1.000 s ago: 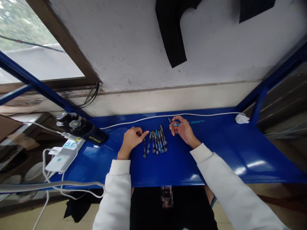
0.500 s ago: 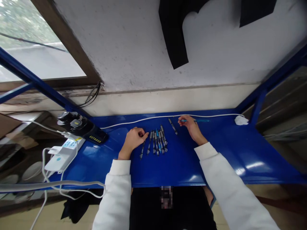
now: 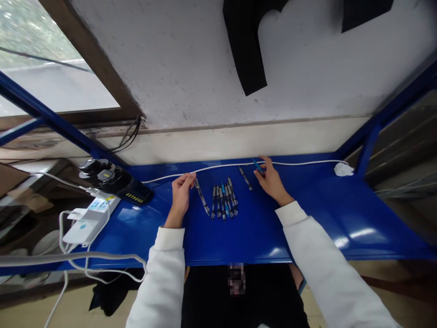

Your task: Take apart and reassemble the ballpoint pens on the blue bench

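A row of several pens (image 3: 220,200), mostly grey and black with blue ones among them, lies on the blue table (image 3: 252,232). Just left of the row, my left hand (image 3: 180,193) pinches the upper end of a grey-and-clear pen (image 3: 201,196), which slants down to the right. My right hand (image 3: 271,182) has a blue pen (image 3: 258,167) between thumb and fingers, tilted up to the left; the fingers partly hide its lower end. One separate grey pen (image 3: 245,178) lies between the row and my right hand.
On the left stand a black bottle (image 3: 116,181) and a white power strip (image 3: 92,218) with tangled cables. A white cord (image 3: 218,167) runs along the table's back edge to a crumpled white wad (image 3: 343,169). Blue frame posts (image 3: 367,141) rise at both sides.
My left hand has moved slightly left and back, swinging its pen's lower end right, towards the row. In my right hand the blue pen has turned from pointing right to pointing up-left.
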`<state>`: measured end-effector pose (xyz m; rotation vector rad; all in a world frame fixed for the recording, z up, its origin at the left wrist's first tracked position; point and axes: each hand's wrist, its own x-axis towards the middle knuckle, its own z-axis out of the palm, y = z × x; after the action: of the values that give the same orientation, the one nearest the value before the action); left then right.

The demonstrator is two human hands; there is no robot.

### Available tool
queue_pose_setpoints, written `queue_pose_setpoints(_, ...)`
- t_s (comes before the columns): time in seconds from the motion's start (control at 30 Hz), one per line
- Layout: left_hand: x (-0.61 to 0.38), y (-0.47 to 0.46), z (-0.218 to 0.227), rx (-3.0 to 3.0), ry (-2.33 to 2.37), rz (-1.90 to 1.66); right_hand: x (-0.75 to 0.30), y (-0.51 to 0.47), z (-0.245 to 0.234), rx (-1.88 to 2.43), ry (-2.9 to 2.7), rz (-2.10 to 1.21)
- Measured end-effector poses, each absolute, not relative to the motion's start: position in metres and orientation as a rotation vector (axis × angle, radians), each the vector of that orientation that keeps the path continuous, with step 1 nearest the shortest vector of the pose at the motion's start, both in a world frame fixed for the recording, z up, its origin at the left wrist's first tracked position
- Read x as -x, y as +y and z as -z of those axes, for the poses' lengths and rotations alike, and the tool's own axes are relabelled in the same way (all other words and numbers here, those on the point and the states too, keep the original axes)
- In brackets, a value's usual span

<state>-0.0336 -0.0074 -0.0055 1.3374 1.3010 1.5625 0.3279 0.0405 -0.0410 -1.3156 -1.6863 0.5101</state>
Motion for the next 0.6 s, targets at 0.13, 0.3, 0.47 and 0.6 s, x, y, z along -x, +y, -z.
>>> queue_pose_setpoints(0.13, 0.026, -0.007, 0.005, -1.279, 1.285, -1.571, -0.323, 0.041, 0.044, 1.288, -1.808, -0.458)
queue_pose_setpoints(0.3, 0.019, -0.007, 0.009, -1.235, 1.240, -1.517, -0.305, 0.031, 0.050, 1.370, -1.980, -0.310)
queue_pose_setpoints(0.47, 0.016, -0.006, 0.014, -1.247, 1.243, -1.457, -0.293, 0.022, 0.047, 1.480, -2.113, -0.104)
queue_pose_setpoints(0.6, 0.016, -0.004, 0.015, -1.225, 1.250, -1.472, -0.298, 0.022, 0.039, 1.476, -2.133, -0.129)
